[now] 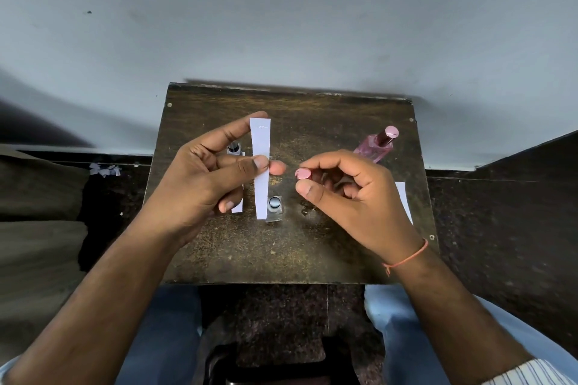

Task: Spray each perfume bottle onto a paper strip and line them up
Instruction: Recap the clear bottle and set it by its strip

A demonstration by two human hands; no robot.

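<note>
Both my forearms reach in over my jeans-clad knees (406, 331), and my left hand (200, 175) pinches a white paper strip (261, 166) between thumb and forefinger, holding it upright above the dark wooden surface (250, 247). Faint marks near the strip's top end are too small for me to read. My right hand (353, 194), with an orange thread (406, 258) at the wrist, curls its fingers around a small pink perfume bottle (303, 174); only its round top shows, the body hidden in my palm.

Just right of the strip's lower end stands a clear bottle with a dark cap (274, 206). Left of the strip, behind my fingers, another dark-capped bottle (234, 147) and a second paper strip (237, 206) are mostly covered. Well right of the held strip, a tall pink bottle (377, 144) stands near the surface's far right corner, and a third strip (403, 197) pokes out from behind my right hand by the right edge. I can read no labels. Bare wood lies open along the near edge. Torn paper scraps (104, 170) sit on the floor, far left.
</note>
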